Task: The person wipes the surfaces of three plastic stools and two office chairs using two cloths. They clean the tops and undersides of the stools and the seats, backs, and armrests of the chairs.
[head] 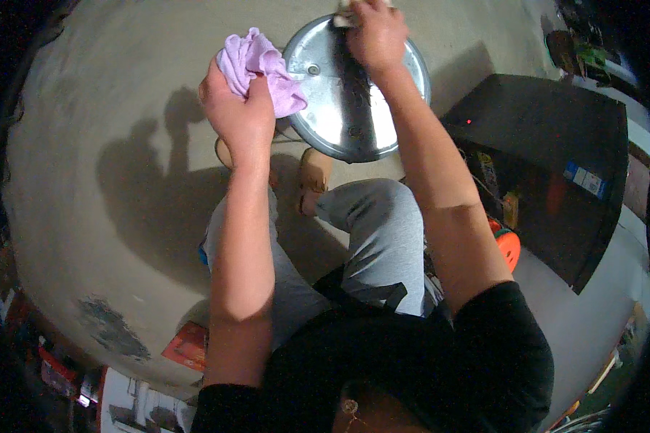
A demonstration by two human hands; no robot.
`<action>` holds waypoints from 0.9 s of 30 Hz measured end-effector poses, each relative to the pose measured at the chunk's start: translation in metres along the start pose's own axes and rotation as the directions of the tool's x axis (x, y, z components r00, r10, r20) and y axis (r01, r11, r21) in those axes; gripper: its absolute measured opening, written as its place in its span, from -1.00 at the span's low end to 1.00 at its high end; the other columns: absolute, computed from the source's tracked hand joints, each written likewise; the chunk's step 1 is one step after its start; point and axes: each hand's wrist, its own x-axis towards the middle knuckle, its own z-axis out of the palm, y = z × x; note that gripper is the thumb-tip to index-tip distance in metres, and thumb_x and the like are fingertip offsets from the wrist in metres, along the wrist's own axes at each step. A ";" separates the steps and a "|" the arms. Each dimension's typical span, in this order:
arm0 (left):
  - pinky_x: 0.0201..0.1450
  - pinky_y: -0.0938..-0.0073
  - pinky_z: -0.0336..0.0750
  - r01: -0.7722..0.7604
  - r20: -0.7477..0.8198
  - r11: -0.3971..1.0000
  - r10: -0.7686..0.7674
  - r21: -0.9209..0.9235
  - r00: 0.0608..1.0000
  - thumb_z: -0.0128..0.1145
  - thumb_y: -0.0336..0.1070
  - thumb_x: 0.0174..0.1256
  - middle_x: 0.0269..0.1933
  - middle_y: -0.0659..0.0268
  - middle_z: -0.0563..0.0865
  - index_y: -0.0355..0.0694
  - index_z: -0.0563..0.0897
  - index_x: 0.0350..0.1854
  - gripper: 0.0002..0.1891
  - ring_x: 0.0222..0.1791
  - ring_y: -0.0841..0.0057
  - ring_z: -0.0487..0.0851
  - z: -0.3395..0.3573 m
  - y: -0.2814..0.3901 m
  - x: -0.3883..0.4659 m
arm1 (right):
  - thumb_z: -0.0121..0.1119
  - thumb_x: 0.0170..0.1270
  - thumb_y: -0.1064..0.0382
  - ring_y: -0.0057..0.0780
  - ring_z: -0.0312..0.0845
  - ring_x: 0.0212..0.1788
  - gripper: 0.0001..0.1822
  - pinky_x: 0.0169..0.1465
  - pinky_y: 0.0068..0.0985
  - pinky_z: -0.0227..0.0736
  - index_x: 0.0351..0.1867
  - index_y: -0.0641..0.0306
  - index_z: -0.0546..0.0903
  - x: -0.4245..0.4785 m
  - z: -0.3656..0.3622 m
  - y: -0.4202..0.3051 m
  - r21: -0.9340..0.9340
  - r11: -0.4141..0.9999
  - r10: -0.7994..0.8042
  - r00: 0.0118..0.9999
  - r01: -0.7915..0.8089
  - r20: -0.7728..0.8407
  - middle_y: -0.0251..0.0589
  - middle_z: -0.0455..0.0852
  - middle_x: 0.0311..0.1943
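My left hand (242,111) grips a bunched lilac cloth (257,65), whose loose end hangs over the left rim of a round, shiny metal disc (325,116). The disc looks like a stool seat or fan base; which one I cannot tell. At its far edge my right hand (378,38) is closed on a whitish cloth-like thing (345,15), partly cut off by the top of the picture. A dark band, either shadow or reflection, runs down the disc below that hand. A small round fitting (313,69) shows on the metal.
A dark cabinet (541,113) with a small red light stands to the right. An orange round object (508,250) sits beside its lower edge. My feet are on the concrete floor (59,189) just below the disc. A red flat item (188,346) lies at lower left.
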 end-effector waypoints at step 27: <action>0.28 0.11 0.36 0.040 -0.245 0.976 -0.094 -0.216 0.965 0.18 -0.47 0.11 0.05 -0.04 0.55 -0.28 0.52 0.18 -0.50 0.13 0.01 0.50 0.016 -0.020 -0.010 | 0.13 0.26 0.12 0.11 0.61 0.10 -0.66 0.12 -0.08 0.57 0.02 0.12 0.70 0.024 0.036 0.002 0.062 0.887 -0.378 0.641 0.459 0.668 -0.04 0.72 0.01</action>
